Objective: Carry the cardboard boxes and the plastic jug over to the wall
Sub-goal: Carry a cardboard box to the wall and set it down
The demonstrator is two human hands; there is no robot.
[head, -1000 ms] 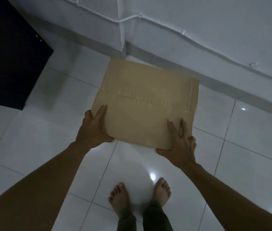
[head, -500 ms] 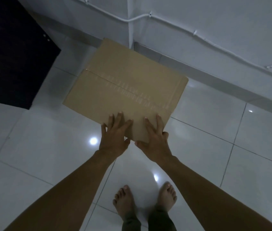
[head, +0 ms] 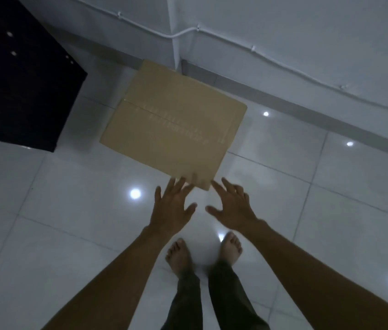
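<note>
- Floor [head: 45, 210]: pale glossy tiles under and all round the hands, dotted with lamp reflections.
- Wall [head: 283, 25]: one white wall with an inner corner, beyond the hands. A grey skirting [head: 307, 108] runs along its foot and one thin cable [head: 283, 60] is clipped along it.
- Cabinet [head: 16, 86]: one dark block, ahead of the left hand and well to its outer side.
- Box [head: 174, 125]: one taped cardboard box, straight ahead of both hands.
  - Its far corner lies at the wall's corner and its near corner points back between the fingertips.
  - I cannot tell whether it lies flat on the floor or is just short of it.
- Left hand [head: 171, 210]: open, with the fingers spread and gripping nothing. The tips are at the box's near edge, and contact is too blurred to judge.
- Right hand [head: 233, 208]: also open and spread, holding nothing. Its forefinger is just beside the box's near corner.
- Feet [head: 178, 256]: two, bare, below and behind the hands.
- Progress, as I judge it:
  - This one box is as good as delivered, since it sits against the wall with both hands off it.
  - No second box and no jug are in view, so further boxes and the jug seem left to fetch.
- Count: one box, no jug, two hands, two feet.
</note>
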